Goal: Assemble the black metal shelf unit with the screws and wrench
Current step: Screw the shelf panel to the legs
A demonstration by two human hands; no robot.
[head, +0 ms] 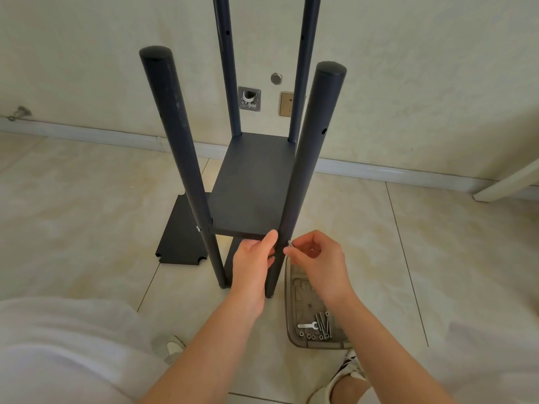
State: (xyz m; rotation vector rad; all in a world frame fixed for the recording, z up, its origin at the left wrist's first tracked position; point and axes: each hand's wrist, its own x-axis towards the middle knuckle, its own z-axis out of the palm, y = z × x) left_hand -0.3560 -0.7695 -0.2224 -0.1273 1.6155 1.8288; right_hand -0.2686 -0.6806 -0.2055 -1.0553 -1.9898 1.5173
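Pinching a screw (290, 243), right grip (316, 258); left grip (252, 263) clasping shelf (250, 185) edge; screws (323, 325), wrench (306, 326) in tray (300, 290).

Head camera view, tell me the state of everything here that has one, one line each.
Shelf panel: sits level between four upright poles.
Spare panel: flat on the floor, unattached.
Left hand: grips the front right pole.
Right hand: pinches a screw against that pole.
Wrench: lying in the tray, unused.
Loose screws: lying in the tray.
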